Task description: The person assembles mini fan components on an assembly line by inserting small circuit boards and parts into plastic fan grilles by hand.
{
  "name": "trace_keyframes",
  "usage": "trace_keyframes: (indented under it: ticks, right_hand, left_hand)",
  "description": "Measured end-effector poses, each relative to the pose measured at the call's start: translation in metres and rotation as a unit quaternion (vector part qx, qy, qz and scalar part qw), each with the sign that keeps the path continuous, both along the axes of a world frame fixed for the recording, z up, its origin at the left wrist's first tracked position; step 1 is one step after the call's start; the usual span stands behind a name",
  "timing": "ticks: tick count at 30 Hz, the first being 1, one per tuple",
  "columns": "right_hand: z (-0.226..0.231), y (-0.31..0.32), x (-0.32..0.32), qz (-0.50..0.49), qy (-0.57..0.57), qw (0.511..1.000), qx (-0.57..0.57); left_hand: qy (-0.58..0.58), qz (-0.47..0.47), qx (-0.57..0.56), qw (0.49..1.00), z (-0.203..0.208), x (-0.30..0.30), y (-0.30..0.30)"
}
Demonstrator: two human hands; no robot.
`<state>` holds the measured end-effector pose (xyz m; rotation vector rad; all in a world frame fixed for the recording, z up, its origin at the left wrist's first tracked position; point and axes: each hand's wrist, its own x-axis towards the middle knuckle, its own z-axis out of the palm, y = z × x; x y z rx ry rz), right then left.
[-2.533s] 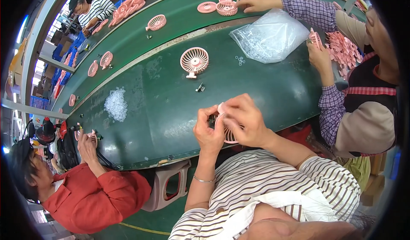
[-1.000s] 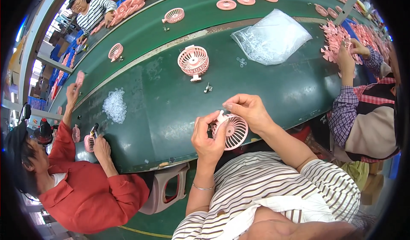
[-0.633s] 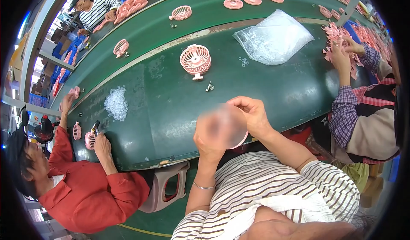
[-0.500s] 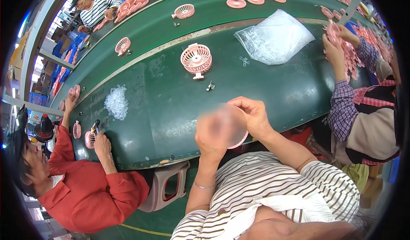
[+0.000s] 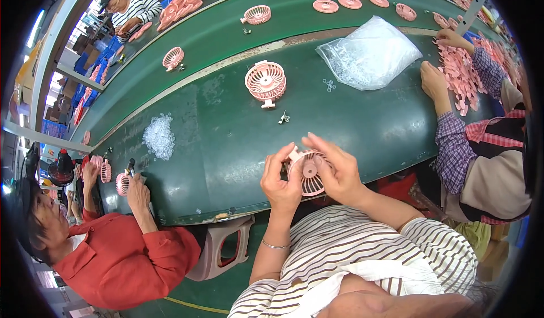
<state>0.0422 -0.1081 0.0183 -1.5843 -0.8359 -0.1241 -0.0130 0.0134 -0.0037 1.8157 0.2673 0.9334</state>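
Between my hands is a round pink fan housing (image 5: 310, 172) with slatted sides and a disc at its centre. My left hand (image 5: 281, 179) closes on its left side, near a small tab on the rim. My right hand (image 5: 341, 172) grips it from the right, fingers bent over the top edge and thumb against the slats. Ahead on the green table, another pink fan housing (image 5: 266, 83) sits upright with its tab toward me. A small metal clip (image 5: 284, 117) lies just in front of it.
A clear plastic bag (image 5: 371, 54) of small rings is at the back right, and a heap of clear rings (image 5: 159, 137) at the left. Co-workers sit on both sides; the left one holds a black-headed tool (image 5: 131, 168). Pink parts ride the green belt (image 5: 221, 37) beyond.
The housing in my hands has tilted, and its slatted face now shows. The right-hand co-worker's hands have parted from a pink piece. Another pink housing has appeared on the belt at the right.
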Motion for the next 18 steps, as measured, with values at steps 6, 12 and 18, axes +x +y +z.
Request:
trace_keyframes:
  ticks: [6, 12, 18]
  right_hand:
    - [-0.005, -0.001, 0.022, 0.050, -0.100, 0.993, -0.038]
    - [-0.011, -0.016, 0.045, 0.098, -0.028, 0.995, -0.010]
    - [-0.027, -0.094, 0.112, -0.145, 0.033, 0.988, -0.048]
  left_hand:
    - [-0.003, 0.005, 0.016, 1.000, -0.003, 0.006, -0.002]
    - [0.025, -0.063, 0.024, 0.997, -0.008, 0.018, -0.004]
    - [0.085, -0.047, 0.260, 0.961, 0.032, 0.055, 0.043]
